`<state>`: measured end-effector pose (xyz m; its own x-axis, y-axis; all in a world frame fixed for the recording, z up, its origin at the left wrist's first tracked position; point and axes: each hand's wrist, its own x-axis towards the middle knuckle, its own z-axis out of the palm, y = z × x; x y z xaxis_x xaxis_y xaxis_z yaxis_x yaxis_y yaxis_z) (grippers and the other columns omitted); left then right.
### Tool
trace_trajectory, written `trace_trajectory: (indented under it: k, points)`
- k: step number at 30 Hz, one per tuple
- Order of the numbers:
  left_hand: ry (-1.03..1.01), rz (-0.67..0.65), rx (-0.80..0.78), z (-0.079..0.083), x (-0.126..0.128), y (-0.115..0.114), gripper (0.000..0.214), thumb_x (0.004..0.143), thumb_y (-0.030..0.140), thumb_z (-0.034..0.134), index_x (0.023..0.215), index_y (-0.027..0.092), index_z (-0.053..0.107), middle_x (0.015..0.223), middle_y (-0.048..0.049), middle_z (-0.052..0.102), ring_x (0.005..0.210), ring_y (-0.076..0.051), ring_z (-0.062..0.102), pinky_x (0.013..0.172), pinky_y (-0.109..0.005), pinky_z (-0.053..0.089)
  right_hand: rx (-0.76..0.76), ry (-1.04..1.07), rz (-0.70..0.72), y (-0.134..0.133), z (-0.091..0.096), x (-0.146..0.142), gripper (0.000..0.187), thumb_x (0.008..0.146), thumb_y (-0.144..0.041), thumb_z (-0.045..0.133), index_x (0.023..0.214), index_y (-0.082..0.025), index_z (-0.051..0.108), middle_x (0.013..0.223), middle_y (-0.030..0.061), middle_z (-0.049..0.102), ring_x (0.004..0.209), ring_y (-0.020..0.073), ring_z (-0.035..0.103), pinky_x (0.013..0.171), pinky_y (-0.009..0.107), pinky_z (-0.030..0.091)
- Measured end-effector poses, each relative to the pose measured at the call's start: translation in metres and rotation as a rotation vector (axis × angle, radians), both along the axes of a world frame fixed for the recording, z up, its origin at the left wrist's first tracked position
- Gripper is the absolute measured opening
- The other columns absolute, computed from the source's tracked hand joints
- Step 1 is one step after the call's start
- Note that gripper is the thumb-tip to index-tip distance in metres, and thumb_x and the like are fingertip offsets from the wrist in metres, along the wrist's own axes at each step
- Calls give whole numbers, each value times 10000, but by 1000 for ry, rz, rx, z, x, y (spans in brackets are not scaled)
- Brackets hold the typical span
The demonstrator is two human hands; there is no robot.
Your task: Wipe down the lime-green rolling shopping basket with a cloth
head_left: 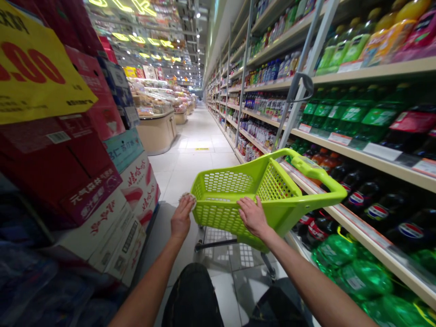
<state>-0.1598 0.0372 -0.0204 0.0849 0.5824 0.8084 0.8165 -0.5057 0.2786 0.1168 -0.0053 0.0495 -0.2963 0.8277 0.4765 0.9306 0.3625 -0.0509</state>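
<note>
Green cart: A lime-green plastic shopping cart [218, 210] with a perforated basket is standing right in front of the person, between the cartons and the drinks shelves, its handle pointing toward the shelf side.
Cloth: A small whitish crumpled cloth [191, 200] is touching the outer corner of the basket, at the end away from the handle.
Left hand: The left hand [182, 215] is closing its fingers over that cloth, holding it against the corner.
Right hand: The right hand [254, 215] is lying over the near rim, thumb lifted; whether it is gripping or just resting, I cannot tell.
Progress: Wiping looks to be under way at that one corner; the handle and far side are sitting without cloth on them, and nothing is showing which parts are finished.
Floor: Pale glossy tiles [166, 181] are carrying the cart on its dark wheels and running off down the aisle.
Shelf side: Long beige shelves [374, 156] are holding rows of plastic drink bottles.
Carton side: Red and white cardboard cartons [112, 227] are rising in a stack, a yellow price sign [41, 68] hanging over them.
Beyond: A rounded beige counter [160, 134] is bearing packaged goods, yellow-green neon letters [146, 7] glowing above.
</note>
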Motion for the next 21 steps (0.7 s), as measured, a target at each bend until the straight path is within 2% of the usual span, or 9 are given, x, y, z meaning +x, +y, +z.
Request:
trace_trajectory:
  k: [2, 5, 7, 9, 11, 14, 17, 21]
  points:
    - [-7, 1, -30, -3, 10, 1, 382, 816, 62, 324, 1080, 163, 581, 1216, -69, 539, 1169, -167, 449, 983, -352, 401, 1, 6, 7, 0, 0, 0, 316, 870, -258, 368, 1132, -194, 534, 1181, 64, 568, 1133, 221, 466, 1023, 491, 143]
    - [-71, 56, -89, -21, 18, -5, 374, 801, 68, 340, 1067, 153, 589, 1201, -85, 550, 1141, -184, 480, 953, -353, 429, -6, -1, 23, 0, 0, 1, 321, 869, -261, 372, 1139, -190, 531, 1190, 66, 561, 1134, 221, 464, 1025, 486, 145]
    - [-76, 44, -149, -31, 16, -10, 389, 778, 53, 345, 1053, 160, 598, 1192, -80, 557, 1126, -191, 493, 941, -361, 438, -15, -6, 19, 0, 1, 2, 323, 869, -263, 374, 1142, -188, 530, 1195, 66, 558, 1138, 222, 461, 1024, 489, 150]
    - [-65, 8, -201, -33, 9, -13, 420, 747, 29, 344, 1041, 177, 605, 1183, -64, 565, 1108, -188, 510, 933, -363, 444, -19, -8, 12, 0, 1, 3, 323, 870, -265, 372, 1141, -192, 531, 1194, 68, 558, 1137, 220, 462, 1022, 492, 155]
    - [-95, 10, -200, -26, 2, -11, 459, 722, 11, 346, 1066, 192, 589, 1209, -50, 547, 1113, -180, 505, 943, -361, 435, -19, -7, 13, -1, 2, 3, 323, 872, -268, 366, 1140, -199, 532, 1192, 70, 559, 1135, 216, 464, 1021, 491, 160]
    - [-172, 45, -128, -7, 3, -3, 475, 733, 16, 353, 1124, 207, 547, 1267, -37, 494, 1166, -167, 454, 997, -360, 379, -18, -1, 19, -2, 2, 4, 325, 872, -270, 362, 1141, -199, 531, 1195, 70, 556, 1137, 216, 462, 1023, 487, 159]
    - [-136, -9, -104, 4, 23, 3, 409, 771, 48, 366, 1087, 208, 570, 1241, -40, 519, 1171, -167, 447, 1001, -354, 377, -4, 16, 2, -3, 1, 3, 329, 872, -265, 358, 1145, -189, 526, 1199, 71, 553, 1147, 218, 453, 1025, 488, 152]
    - [-30, -120, -76, 6, 58, 0, 415, 782, 29, 340, 1086, 199, 566, 1241, -51, 518, 1182, -154, 434, 991, -354, 391, 8, 28, -23, -2, -1, 2, 332, 875, -267, 345, 1144, -186, 522, 1195, 73, 557, 1149, 217, 449, 1024, 489, 149]
